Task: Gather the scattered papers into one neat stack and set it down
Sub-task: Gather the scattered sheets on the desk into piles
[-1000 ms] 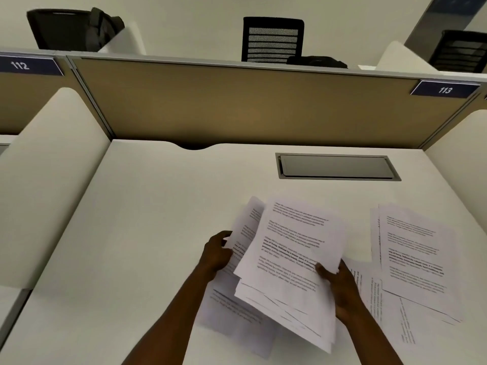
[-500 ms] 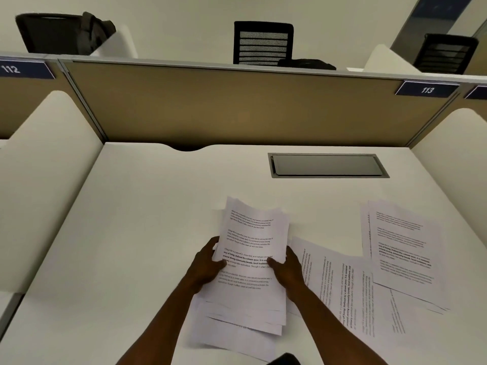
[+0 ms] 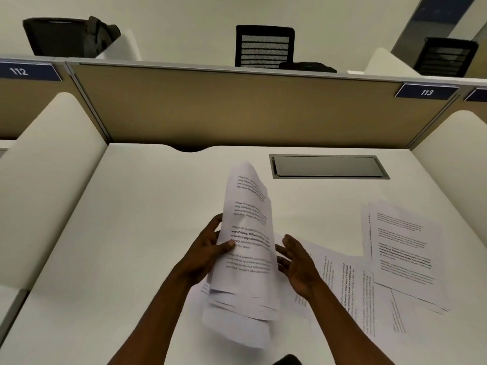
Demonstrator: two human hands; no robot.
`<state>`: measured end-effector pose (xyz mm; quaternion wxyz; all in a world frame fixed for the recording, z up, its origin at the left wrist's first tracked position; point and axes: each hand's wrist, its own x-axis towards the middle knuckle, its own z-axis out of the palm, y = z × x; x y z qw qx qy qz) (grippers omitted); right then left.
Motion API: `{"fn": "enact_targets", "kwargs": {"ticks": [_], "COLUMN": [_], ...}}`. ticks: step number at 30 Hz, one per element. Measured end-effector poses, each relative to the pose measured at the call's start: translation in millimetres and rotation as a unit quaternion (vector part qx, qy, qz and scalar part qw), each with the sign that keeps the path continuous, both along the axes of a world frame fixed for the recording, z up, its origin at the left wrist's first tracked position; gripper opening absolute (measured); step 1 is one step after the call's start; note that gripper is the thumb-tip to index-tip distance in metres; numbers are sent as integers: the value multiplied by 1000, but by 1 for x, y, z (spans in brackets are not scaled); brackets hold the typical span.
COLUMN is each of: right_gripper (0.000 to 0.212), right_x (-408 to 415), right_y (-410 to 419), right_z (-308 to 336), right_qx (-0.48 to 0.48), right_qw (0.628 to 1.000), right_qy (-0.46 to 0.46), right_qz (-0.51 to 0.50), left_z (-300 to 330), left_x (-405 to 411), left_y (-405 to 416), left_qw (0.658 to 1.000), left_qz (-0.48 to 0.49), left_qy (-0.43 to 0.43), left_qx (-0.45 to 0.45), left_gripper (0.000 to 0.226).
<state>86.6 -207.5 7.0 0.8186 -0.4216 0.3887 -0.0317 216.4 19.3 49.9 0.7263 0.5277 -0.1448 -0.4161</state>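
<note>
My left hand [image 3: 208, 252] grips a bundle of printed papers [image 3: 246, 241] by its left edge and holds it nearly upright above the white desk [image 3: 126, 233]; the bundle's top curls over and its lower sheets are uneven and blurred. My right hand [image 3: 297, 262] is open, fingers spread, just right of the bundle and not touching it. More printed sheets [image 3: 350, 285] lie flat on the desk under and right of that hand. A small overlapping pile of pages [image 3: 403, 248] lies further right.
A grey cable hatch [image 3: 328, 166] is set into the desk behind the papers. A tan partition [image 3: 237, 109] closes the back, and white curved dividers [image 3: 47, 180] flank both sides. Black chairs [image 3: 264, 46] stand beyond the partition.
The bundle, which lay tilted under both hands, has been raised on end by my left hand. My right hand has let go of it and opened beside it.
</note>
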Motion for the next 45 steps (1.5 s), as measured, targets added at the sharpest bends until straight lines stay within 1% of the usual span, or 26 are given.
{"fn": "enact_targets", "kwargs": {"ticks": [2,4,6,7,9,11,12,13,14,15,17,19,20,21,22,23,25,26,27,28,29,32,37,40,42,45], "right_gripper": [58,53,52,54,60,64,60,53,45,43,48,51,53,55,57,59,63,65,67,69,70,72,78,78,77,73], "right_x": [-2,-7,-12,-13,-16,-19,-21,-25,-29,-35,-43,-50,-54,-58,-62,-66,-74,-78,-80,-82,-84,-86,-83,-79,-77,-74], "right_y": [-3,-5,-9,-11,-12,-12,-13,-13,-15,-18,-28,-33,-35,-35,-37,-38,-40,-40,-39,-38,-37,-30,-16,-10,-7,-1], "right_z": [8,17,19,19,17,16,15,16,14,13,5,3,2,2,1,-1,-6,-10,-14,-18,-21,-31,-38,-39,-39,-37], "right_qx": [73,142,158,167,193,191,180,167,154,140,98,36,0,-36,-66,-87,-117,-132,-147,-161,-174,-213,-254,-258,-256,-216], "right_qw": [996,986,980,977,974,975,977,979,981,985,991,994,994,994,993,992,990,989,986,984,981,972,958,957,958,970], "right_qy": [-11,-50,-82,-83,-63,-52,-53,-53,-48,-38,-29,-28,-18,-3,10,20,38,50,62,73,83,101,132,131,128,114], "right_qz": [39,73,91,99,105,98,100,105,104,96,86,102,108,106,99,89,64,52,40,29,20,1,-14,-4,2,-1], "left_z": [6,9,8,7,3,-2,-5,-7,-9,-12,-16,-20,-23,-27,-32,-40,-56,-62,-68,-73,-77,-85,-85,-84,-84,-83], "left_x": [3,6,7,7,6,6,5,6,6,6,6,4,2,-2,-6,-11,-21,-26,-30,-33,-37,-47,-52,-48,-44,-37], "left_y": [-7,-15,-21,-23,-28,-31,-31,-31,-31,-30,-28,-28,-30,-32,-36,-38,-37,-34,-29,-26,-24,-26,-34,-36,-37,-37], "left_qw": [998,995,992,990,988,987,988,989,993,995,998,997,994,985,964,928,833,789,754,730,719,725,734,744,755,773], "left_qz": [-18,-22,-26,-30,-41,-45,-44,-42,-38,-32,-30,-42,-48,-47,-32,1,76,91,83,65,45,28,44,46,47,42], "left_qy": [34,53,67,71,82,94,97,96,88,76,55,27,-4,-52,-112,-176,-284,-319,-338,-343,-337,-306,-299,-284,-267,-247], "left_qx": [-46,-79,-108,-119,-128,-124,-116,-100,-76,-47,6,58,98,158,237,327,468,517,557,587,606,616,608,604,597,583], "left_gripper": [61,64,69,70,71,71,70,70,69,69,69,66,62,57,53,52,56,61,67,75,82,96,103,103,98,89]}}
